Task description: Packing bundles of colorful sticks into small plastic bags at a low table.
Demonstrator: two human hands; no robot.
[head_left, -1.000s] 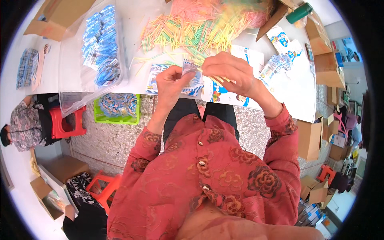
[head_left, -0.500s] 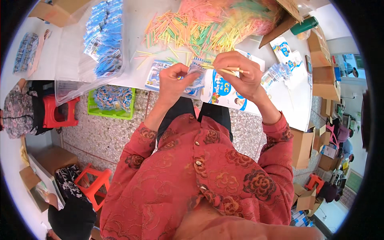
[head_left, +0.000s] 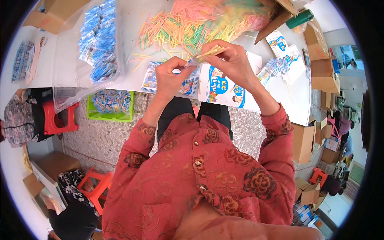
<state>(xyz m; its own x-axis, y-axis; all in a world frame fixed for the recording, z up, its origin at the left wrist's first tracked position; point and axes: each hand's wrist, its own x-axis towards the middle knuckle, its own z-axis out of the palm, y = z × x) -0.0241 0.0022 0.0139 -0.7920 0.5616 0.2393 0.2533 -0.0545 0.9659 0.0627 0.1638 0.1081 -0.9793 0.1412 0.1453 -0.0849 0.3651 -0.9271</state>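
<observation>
My left hand [head_left: 171, 76] pinches a small clear-and-blue plastic packet [head_left: 193, 63] between thumb and fingers. Close on its right, my right hand [head_left: 234, 66] is closed around a few thin pale-yellow sticks [head_left: 215, 52]. Their left ends meet the packet's upper edge; whether they are inside it I cannot tell. Beneath my hands lie blue-edged printed packets [head_left: 188, 88] and a white-and-blue printed card or flat box [head_left: 219, 90]. Just beyond is a loose heap of pink, yellow and green sticks [head_left: 172, 32].
A clear plastic tray [head_left: 66, 86] of blue packets stands left on the table. Below its edge is a green crate [head_left: 110, 117] of packets. An open carton [head_left: 276, 24], a green cylinder [head_left: 300, 19] and more packets [head_left: 274, 69] are at right. Red stools [head_left: 96, 188] and other people are leftward.
My right hand has moved slightly up and left, and the sticks in it now slant upward to the right. The left hand keeps its pinch, and the packet shows more crumpled.
</observation>
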